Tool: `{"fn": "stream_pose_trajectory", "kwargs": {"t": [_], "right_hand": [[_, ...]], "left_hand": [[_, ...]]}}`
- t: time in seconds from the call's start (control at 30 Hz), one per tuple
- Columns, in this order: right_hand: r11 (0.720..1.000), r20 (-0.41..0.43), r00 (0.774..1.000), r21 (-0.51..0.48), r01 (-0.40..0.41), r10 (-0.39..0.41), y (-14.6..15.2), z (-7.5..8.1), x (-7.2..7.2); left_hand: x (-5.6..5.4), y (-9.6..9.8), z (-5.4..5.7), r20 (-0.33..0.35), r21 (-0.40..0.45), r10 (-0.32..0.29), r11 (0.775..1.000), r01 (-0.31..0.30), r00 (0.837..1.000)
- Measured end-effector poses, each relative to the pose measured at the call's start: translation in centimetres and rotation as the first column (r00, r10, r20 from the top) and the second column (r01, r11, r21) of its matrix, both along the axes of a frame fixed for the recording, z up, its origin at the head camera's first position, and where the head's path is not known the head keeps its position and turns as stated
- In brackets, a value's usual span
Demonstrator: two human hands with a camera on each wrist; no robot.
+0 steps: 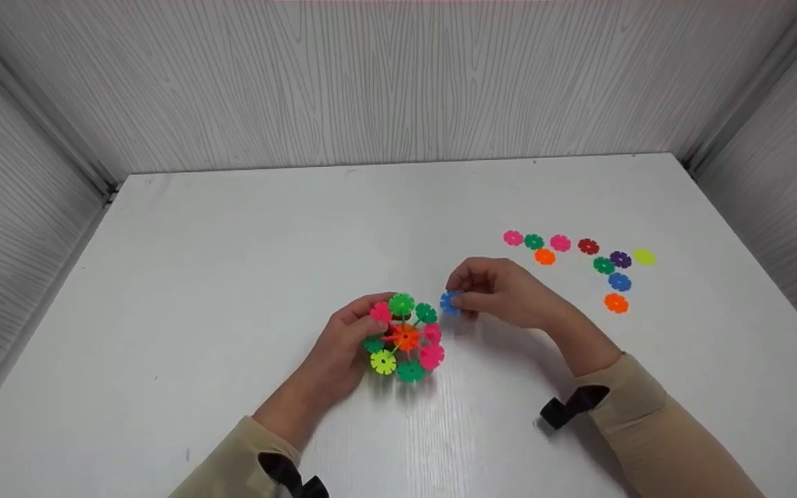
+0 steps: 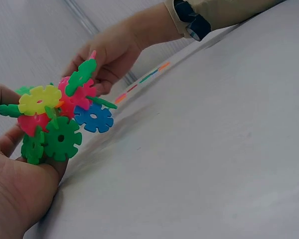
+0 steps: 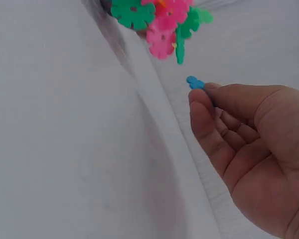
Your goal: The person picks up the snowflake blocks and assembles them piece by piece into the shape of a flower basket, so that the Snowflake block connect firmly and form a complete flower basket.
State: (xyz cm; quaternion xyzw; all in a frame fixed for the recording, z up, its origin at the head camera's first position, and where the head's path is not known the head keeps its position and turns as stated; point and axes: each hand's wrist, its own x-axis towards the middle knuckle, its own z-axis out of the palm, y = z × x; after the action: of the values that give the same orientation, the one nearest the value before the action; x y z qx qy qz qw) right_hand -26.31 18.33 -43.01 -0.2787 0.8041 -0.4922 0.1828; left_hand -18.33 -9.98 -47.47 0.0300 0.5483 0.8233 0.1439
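My left hand (image 1: 343, 342) holds a ball-like cluster of snowflake discs (image 1: 406, 337) above the table, thumb and fingers at its left side. Green, pink and yellow discs stick out around an orange disc in the middle. To the right, apart from the cluster, my right hand (image 1: 502, 290) pinches a blue snowflake disc (image 1: 450, 302) between thumb and index finger. The right wrist view shows this blue disc (image 3: 195, 82) jutting from the fingertips, below the cluster's pink disc (image 3: 161, 44). In the left wrist view a blue disc (image 2: 93, 118) appears at the cluster's lower edge.
Several loose discs lie on the white table (image 1: 232, 242) beyond the right hand, among them a red disc (image 1: 588, 246), a purple disc (image 1: 620, 259) and a yellow disc (image 1: 644, 257). The nearest is an orange disc (image 1: 616, 303). Panels enclose the table's back and sides.
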Motion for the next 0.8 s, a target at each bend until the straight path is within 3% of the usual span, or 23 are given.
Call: {"fn": "stream_pose_trajectory", "kwargs": {"t": [0.13,0.3,0.8], "right_hand": [[0.994,-0.024,1.000,-0.105,-0.020,0.018,-1.6,0.5,1.2],[0.990,-0.065,0.998,-0.142,-0.014,0.005,-2.7,0.7,2.2],[0.998,-0.225,0.974,-0.061,0.002,-0.016,-3.8,0.5,3.1]], "left_hand": [[0.0,0.0,-0.1,0.000,0.002,0.020,1.000,-0.020,1.000],[0.1,0.0,0.0,-0.005,0.001,0.044,0.999,-0.044,0.999],[0.1,-0.1,-0.2,-0.042,-0.026,0.049,0.998,-0.051,0.998]]}}
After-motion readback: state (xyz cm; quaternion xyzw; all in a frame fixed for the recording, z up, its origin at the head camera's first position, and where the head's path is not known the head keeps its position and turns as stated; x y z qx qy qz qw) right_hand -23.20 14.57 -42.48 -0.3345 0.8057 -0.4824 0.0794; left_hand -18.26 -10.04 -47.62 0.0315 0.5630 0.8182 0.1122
